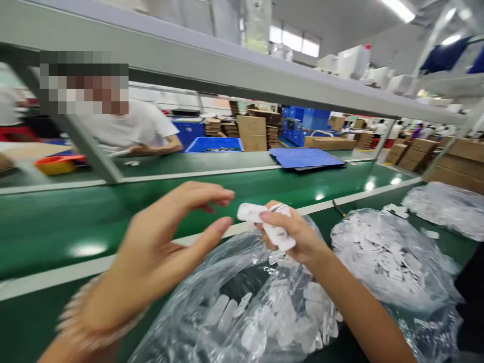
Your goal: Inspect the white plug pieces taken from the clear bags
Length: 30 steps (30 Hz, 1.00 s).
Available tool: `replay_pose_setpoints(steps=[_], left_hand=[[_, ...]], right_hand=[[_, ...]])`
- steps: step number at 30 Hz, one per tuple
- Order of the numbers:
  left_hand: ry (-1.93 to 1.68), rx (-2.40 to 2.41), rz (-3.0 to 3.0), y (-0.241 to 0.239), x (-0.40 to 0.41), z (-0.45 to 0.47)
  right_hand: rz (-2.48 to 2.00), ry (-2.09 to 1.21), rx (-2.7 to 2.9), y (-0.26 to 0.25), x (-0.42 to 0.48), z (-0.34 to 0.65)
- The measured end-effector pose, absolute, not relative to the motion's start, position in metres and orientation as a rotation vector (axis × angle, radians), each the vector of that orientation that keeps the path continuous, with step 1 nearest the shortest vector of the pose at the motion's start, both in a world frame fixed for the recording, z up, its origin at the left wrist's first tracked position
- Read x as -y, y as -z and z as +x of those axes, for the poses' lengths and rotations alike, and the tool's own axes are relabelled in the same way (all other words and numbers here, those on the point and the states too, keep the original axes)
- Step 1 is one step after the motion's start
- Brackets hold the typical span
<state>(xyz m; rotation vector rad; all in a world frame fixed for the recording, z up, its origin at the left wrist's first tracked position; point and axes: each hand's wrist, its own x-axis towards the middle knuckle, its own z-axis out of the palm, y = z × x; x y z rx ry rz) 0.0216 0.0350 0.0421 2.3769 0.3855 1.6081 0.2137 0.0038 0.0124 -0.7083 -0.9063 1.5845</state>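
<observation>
One long green worktop (113, 217) ran beneath the person's left hand (159, 247) and right hand (297, 232). Its smooth surface mirrored lights in glossy patches, so a dropped item would probably have slid easily.

Next in size, a clear plastic bag (176, 325) spread open just below the hands. Its film was thin, crinkled and shiny, gathered into loose folds. A wrist or forearm could have snagged a fold, dragging the bag and spilling the flat, whitish pieces (217, 310) inside, which lay in a jumble.

To the right of the right hand, a second clear bag (433, 277) bulged with more pale pieces, with a few loose ones (397, 209) just beyond it. Heaps this close together looked easy to mix if something slipped between them.

Smallest were the white pieces (280, 236) that the right hand pinched under its thumb: flat, thin, round-cornered strips, fanned at different angles. Uneven thumb pressure seemed the likeliest cause of one slipping out. The left hand was empty, its thumb and fingers parted, near the strips but apart from them.
</observation>
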Motion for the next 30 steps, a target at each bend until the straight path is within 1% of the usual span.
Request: replay_pose_setpoints(steps=[2,4,8,13,18,24,30], left_hand=[[-1.481,-0.382,2.573,-0.043,-0.032,0.018],[-1.443,-0.286,2.595,-0.042,-0.031,0.023],[-1.501,-0.056,2.401,-0.03,-0.033,0.04],[-1.642,0.046,1.976,-0.012,-0.037,0.056],[-1.619,0.051,1.944,-0.013,-0.041,0.058],[-1.377,0.084,1.851,-0.02,-0.054,0.048],[-1.1,0.158,1.623,-0.019,-0.063,0.045]], right_hand=[[-0.661,-1.636,0.93,-0.012,-0.005,0.216],[-0.633,-1.684,0.952,-0.012,-0.004,0.215],[-0.61,-1.742,0.999,-0.01,0.001,0.212],[-0.62,-1.737,1.044,-0.007,0.002,0.208],[-0.627,-1.708,1.072,-0.007,0.002,0.208],[-0.595,-1.572,1.047,-0.007,0.01,0.202],[-0.696,-1.282,1.138,-0.005,0.019,0.197]])
